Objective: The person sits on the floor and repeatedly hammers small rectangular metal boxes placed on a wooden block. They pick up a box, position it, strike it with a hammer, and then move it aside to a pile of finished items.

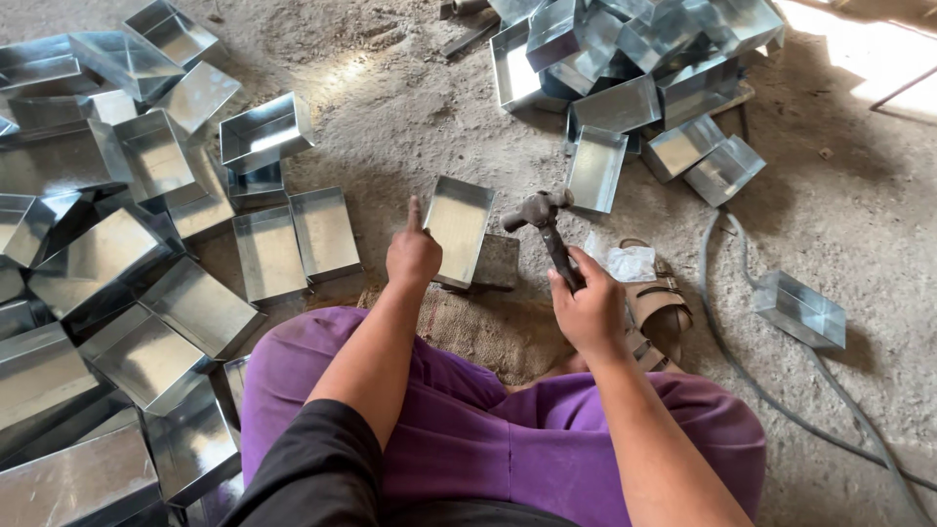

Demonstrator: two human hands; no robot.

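Note:
I sit on the ground with purple trousers over my knees. My right hand (pixel 589 310) grips the dark handle of a hammer (pixel 544 222), its head raised above the floor. My left hand (pixel 412 252) is closed with the index finger pointing up, just left of a shiny sheet-metal tray (pixel 459 224). That tray rests tilted on a dark metal block (pixel 498 263) in front of me. The hammer head hovers just right of the tray's far corner.
Several finished metal trays lie piled to the left (pixel 117 273) and at the upper right (pixel 634 68). One tray (pixel 800 310) sits alone at the right beside a grey hose (pixel 722 332). A sandal (pixel 659 307) and burlap mat (pixel 478 327) lie near my knees.

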